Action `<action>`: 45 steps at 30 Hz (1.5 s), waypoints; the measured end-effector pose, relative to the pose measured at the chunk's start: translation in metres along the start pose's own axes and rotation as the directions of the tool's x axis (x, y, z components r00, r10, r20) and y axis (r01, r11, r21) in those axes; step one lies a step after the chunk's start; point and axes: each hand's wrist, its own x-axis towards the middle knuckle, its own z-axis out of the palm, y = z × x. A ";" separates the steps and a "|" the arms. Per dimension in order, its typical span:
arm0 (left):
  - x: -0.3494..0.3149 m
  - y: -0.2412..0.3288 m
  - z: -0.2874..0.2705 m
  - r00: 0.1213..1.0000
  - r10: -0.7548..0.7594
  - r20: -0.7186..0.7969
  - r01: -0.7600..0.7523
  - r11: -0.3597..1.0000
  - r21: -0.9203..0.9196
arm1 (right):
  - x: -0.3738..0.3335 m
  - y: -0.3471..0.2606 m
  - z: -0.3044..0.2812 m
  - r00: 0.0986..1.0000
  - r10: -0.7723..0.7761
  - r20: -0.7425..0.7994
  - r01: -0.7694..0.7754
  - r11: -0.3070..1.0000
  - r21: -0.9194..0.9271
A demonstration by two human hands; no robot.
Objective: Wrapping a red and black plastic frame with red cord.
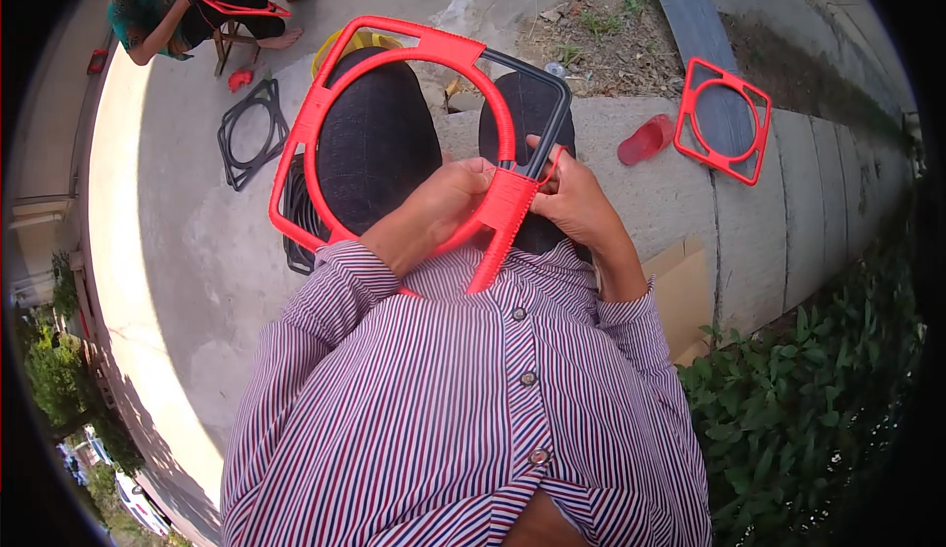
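Across my thighs lies a square frame [448, 46] with a round ring inside it, mostly wrapped in red strip. One corner [564, 103] and part of the right side show bare black bars. My left hand [448, 200] is closed on the frame at the ring's lower right, beside a wide band of red wrapping [507, 200]. On the other side of that band, my right hand [576, 202] is closed round a thin red strip [554, 165], which loops out by the black bars. The fingertips of this hand are partly hidden behind the frame.
A red-wrapped frame [759, 143] rests at the right near a red slipper [645, 141]. A black frame [233, 143] lies on the concrete at left. Black coils [297, 214] sit beside my left leg. Another person [158, 10] sits at upper left. Leafy plants [798, 389] grow at lower right.
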 end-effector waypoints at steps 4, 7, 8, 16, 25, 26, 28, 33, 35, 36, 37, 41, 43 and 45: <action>0.000 0.001 -0.016 0.932 0.349 -0.101 -0.341 0.936 0.082 | 0.001 -0.005 -0.010 0.949 -0.093 -0.300 0.031 0.978 -0.206; -0.006 -0.001 -0.003 0.830 0.549 -0.093 -0.515 0.821 0.248 | 0.005 -0.031 0.002 0.810 -0.518 -0.275 0.237 0.718 -0.654; -0.010 -0.001 0.003 0.769 0.639 -0.004 -0.585 0.707 0.396 | 0.008 -0.033 0.009 0.809 -0.516 -0.281 0.231 0.720 -0.654; -0.008 0.000 -0.002 0.826 0.552 -0.114 -0.544 0.834 0.097 | -0.016 -0.049 -0.047 0.988 -0.138 0.067 0.153 0.912 -0.381; -0.006 0.007 0.007 0.975 0.204 -0.083 -0.193 0.974 0.120 | -0.072 -0.023 -0.141 0.755 0.120 -0.645 0.355 0.752 0.556; -0.005 0.008 0.010 0.987 0.160 -0.034 -0.158 0.986 0.050 | -0.077 0.000 -0.161 0.841 0.011 -0.541 0.429 0.595 0.680; -0.001 0.010 0.012 0.988 0.154 0.030 -0.155 0.987 0.045 | -0.072 0.026 -0.170 0.886 -0.123 -0.447 0.456 0.405 0.793; 0.001 0.008 0.003 0.984 0.135 0.118 -0.141 0.989 0.048 | -0.034 0.011 -0.060 0.986 0.120 -0.119 -0.029 0.812 0.583; -0.004 0.009 0.010 0.986 0.135 0.099 -0.140 0.989 0.048 | -0.029 0.002 -0.030 0.973 0.188 -0.131 -0.115 0.895 0.432; -0.004 0.009 0.010 0.986 0.133 0.097 -0.139 0.988 0.061 | -0.029 0.003 -0.026 0.980 0.152 -0.131 -0.131 0.979 0.158; -0.004 0.009 0.008 0.986 0.136 0.095 -0.142 0.988 0.058 | -0.028 0.002 -0.023 0.985 0.126 -0.121 -0.142 0.980 -0.137; 0.000 0.006 0.004 0.984 0.168 0.061 -0.166 0.986 -0.027 | -0.040 -0.002 -0.067 0.972 0.113 -0.208 -0.123 0.992 -0.032; 0.001 0.007 0.008 0.989 0.144 0.042 -0.144 0.990 -0.013 | -0.054 0.014 -0.095 0.908 0.111 -0.403 -0.008 0.968 0.250; 0.002 0.006 0.008 0.992 0.124 0.017 -0.124 0.992 -0.005 | -0.068 0.022 -0.097 0.905 0.147 -0.400 -0.053 0.971 0.235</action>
